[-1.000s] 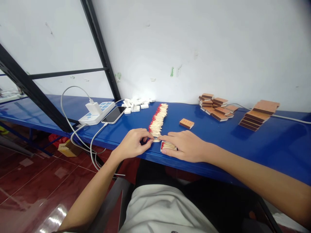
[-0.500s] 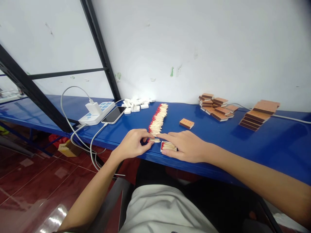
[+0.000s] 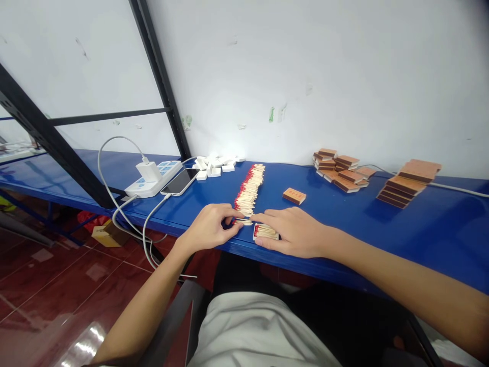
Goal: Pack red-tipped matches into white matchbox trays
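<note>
At the table's near edge, my left hand point(image 3: 214, 226) pinches the red-headed end of a few matches point(image 3: 245, 223) between thumb and fingers. My right hand point(image 3: 292, 232) is closed around a small white matchbox tray point(image 3: 277, 237) filled with matches, its thumb along the near side. The right index finger stretches left, towards the free ends of the pinched matches. Beyond both hands a long row of loose matches point(image 3: 250, 187) runs back towards the wall, red heads to the left.
A closed matchbox point(image 3: 294, 195) lies behind my right hand. More matchboxes stand in a pile point(image 3: 340, 171) and a stepped stack point(image 3: 408, 183) at right. White tray pieces point(image 3: 216, 166), a phone point(image 3: 180, 182) and a power strip point(image 3: 153, 179) with cables are at left.
Almost nothing differs. The right index fingertip has drawn back slightly to the right; the view has shifted a little.
</note>
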Demonstrator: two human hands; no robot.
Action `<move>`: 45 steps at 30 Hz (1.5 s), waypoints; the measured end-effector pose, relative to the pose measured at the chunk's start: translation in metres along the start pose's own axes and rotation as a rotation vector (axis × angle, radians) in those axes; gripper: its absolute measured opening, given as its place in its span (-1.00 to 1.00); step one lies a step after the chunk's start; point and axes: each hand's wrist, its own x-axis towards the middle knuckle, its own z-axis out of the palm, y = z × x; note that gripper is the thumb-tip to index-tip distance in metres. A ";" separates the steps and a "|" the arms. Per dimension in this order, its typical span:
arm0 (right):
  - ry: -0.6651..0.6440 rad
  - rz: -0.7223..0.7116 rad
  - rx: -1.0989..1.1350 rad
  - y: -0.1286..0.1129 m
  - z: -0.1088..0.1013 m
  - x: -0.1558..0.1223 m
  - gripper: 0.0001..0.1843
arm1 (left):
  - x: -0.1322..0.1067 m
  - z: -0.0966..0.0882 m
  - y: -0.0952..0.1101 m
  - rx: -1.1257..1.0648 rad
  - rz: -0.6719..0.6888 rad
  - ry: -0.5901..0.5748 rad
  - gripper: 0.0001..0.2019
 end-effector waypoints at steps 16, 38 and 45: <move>0.000 -0.004 0.017 0.001 0.001 0.000 -0.38 | 0.001 -0.001 0.000 -0.078 -0.014 -0.014 -0.87; 0.006 -0.032 -0.009 0.003 0.002 0.001 -0.44 | 0.000 0.001 -0.003 -0.098 0.015 0.009 -0.89; 0.010 -0.041 -0.019 0.003 0.002 0.000 -0.45 | 0.001 0.000 -0.003 -0.073 0.006 -0.013 -0.84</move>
